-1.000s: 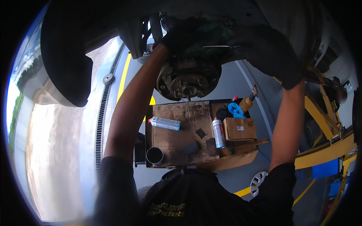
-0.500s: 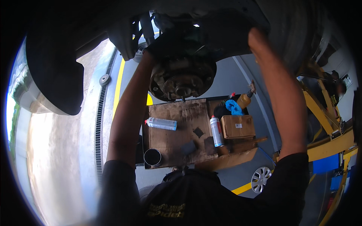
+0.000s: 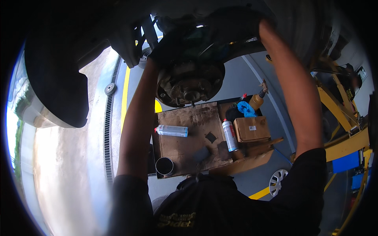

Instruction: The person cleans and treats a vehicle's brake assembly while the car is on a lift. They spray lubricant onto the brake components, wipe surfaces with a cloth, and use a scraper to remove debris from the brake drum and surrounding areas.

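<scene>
Both my arms reach up under the wheel arch of a raised car. My left hand point(image 3: 165, 49), dark as if gloved, is above the left side of the wheel hub point(image 3: 191, 94); its fingers blend into the shadow. Further right and higher, my right hand point(image 3: 249, 26) is also dark, its fingers lost in black. Between the hands is a large dark shape point(image 3: 201, 43) with a faint curved glint; I cannot make out what it is or whether either hand grips it. Below it, the hub with its studs sits on a round brake backing plate point(image 3: 167, 84).
Under the hub, flattened cardboard point(image 3: 185, 151) bears a spray can point(image 3: 171, 131) lying down and a dark cup point(image 3: 164, 166). Another spray can point(image 3: 230, 135) is by a small carton point(image 3: 252, 128), blue glove point(image 3: 246, 109) and amber bottle point(image 3: 256, 101). A yellow lift arm point(image 3: 346, 147) stands right.
The view has shifted slightly, so the cardboard and cans appear lower and further right. My right forearm reaches a little higher; both hands stay near the dark shape above the hub.
</scene>
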Demonstrator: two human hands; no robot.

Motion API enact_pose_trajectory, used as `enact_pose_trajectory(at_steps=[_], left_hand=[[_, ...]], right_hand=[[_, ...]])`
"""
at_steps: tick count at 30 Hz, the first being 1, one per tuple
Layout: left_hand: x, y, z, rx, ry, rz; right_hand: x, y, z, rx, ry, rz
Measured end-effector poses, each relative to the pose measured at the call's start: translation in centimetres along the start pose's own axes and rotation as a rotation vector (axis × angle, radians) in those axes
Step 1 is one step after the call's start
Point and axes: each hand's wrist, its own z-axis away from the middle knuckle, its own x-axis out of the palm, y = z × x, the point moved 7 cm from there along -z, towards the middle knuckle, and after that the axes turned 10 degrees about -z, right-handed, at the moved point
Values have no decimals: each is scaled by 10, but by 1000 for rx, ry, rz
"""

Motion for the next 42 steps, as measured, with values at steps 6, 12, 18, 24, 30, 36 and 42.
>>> enact_pose_trajectory(at_steps=[6, 12, 18, 24, 30, 36, 42], left_hand=[[-17, 28, 19, -25, 83, -607], [-47, 53, 54, -6, 101, -659], [-69, 45, 132, -111, 104, -759], [-25, -21, 274, -481, 285, -221], [-58, 33, 226, -56, 464, -397], [1, -29, 284, -336, 523, -344], [137, -116, 344, -702, 411, 69]], right_hand=[[25, -80, 92, 248, 411, -5], [73, -129, 78, 380, 695, -230], [127, -220, 24, 219, 657, -382], [247, -273, -1, 517, 442, -714], [202, -274, -5, 692, 582, -1287], [337, -284, 8, 692, 614, -797], [373, -229, 81, 835, 376, -572]])
